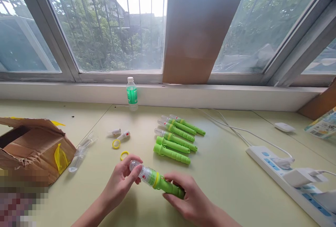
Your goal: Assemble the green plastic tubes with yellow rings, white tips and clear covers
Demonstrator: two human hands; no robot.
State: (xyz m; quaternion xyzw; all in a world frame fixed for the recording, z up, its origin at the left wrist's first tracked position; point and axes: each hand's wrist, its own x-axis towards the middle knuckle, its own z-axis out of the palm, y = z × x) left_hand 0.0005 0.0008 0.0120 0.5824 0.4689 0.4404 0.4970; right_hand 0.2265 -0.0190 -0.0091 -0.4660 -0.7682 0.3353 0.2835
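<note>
My left hand (126,176) pinches the clear ribbed cap (136,165) of a green plastic stick (160,182) between thumb and fingers. Around the stick's green grip, my right hand (190,192) is closed. A yellow ring (156,180) sits where cap and grip meet, and a red dot shows through the clear plastic. Just beyond my hands lies a row of similar green sticks (172,153); two have bare threaded ends, the others clear caps. Near my left hand are a loose yellow ring (124,155), another yellow ring (116,144) and two small clear-and-white inserts (123,136), one with a red dot.
An opened cardboard box (36,150) stands at the left, with loose clear caps (80,153) beside it. Against the sill stands a green-labelled bottle (132,94). A white power strip (286,181) with plugs and cables occupies the right. A cardboard sheet (199,34) leans on the window.
</note>
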